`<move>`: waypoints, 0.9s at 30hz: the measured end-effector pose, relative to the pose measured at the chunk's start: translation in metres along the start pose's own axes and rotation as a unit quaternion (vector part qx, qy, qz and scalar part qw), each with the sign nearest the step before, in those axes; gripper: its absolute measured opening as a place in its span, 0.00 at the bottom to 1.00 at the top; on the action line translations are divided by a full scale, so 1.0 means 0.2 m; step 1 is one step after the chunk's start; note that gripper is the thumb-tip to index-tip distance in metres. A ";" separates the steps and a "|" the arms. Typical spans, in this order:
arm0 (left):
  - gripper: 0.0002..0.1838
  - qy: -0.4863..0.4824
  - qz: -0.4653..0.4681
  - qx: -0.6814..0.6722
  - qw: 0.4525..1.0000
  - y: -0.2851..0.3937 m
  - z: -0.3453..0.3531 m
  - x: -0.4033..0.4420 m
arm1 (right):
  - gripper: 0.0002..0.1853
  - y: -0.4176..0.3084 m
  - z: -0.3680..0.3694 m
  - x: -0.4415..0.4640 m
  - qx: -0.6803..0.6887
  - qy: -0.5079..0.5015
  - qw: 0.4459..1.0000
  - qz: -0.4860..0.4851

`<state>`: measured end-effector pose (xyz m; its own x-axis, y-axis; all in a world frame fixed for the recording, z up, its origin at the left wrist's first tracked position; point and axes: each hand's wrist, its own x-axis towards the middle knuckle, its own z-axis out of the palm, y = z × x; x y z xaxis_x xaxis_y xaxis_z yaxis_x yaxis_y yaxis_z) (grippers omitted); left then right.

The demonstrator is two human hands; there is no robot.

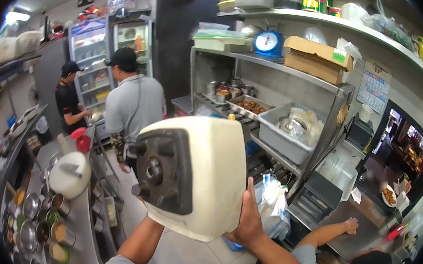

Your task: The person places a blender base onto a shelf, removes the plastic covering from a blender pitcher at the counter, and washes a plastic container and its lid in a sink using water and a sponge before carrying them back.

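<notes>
A large cream-coloured appliance base with a black panel and a round socket is held up in front of me, tilted. My right hand presses against its lower right side, fingers upward. My left hand is beneath its lower left part; most of its fingers are hidden behind the appliance. The small feet and the dark socket face left, toward the camera side. Behind it stands a metal rack, and a tiled floor shows below.
At left, a counter carries metal containers and a white rounded lid. Two people in caps stand near glass-door fridges. Another person's arm rests on a right-hand counter. White plastic bags hang by the rack.
</notes>
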<state>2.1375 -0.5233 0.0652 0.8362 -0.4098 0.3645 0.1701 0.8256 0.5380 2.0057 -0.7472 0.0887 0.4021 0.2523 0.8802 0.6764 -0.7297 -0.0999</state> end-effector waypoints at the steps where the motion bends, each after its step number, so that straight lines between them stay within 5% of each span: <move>1: 0.46 -0.016 0.020 -0.009 1.000 0.00 0.01 0.13 | 0.59 0.10 0.02 0.07 -0.009 0.001 1.000 0.001; 8: 0.45 -0.153 0.116 -0.020 0.981 0.00 -0.13 0.99 | 0.67 0.72 0.14 0.51 -0.063 0.017 0.997 0.038; 15: 0.40 -0.237 0.028 -0.001 0.971 0.31 0.23 1.93 | 0.74 1.24 0.26 1.16 -0.101 0.066 0.979 0.162; 20: 0.40 -0.320 0.036 -0.012 0.947 0.38 0.31 2.73 | 0.49 1.58 0.35 1.66 -0.135 0.108 0.970 0.170; 27: 0.41 -0.452 -0.033 -0.025 0.891 0.33 0.47 3.65 | 0.41 2.07 0.36 2.13 -0.211 0.130 0.953 0.173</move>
<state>2.7100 -0.8032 0.4381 0.0650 -0.5842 0.8090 0.2454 0.7952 0.5545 2.5016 -0.8959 0.3883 0.3531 -0.1747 0.9192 0.2017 -0.9451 -0.2571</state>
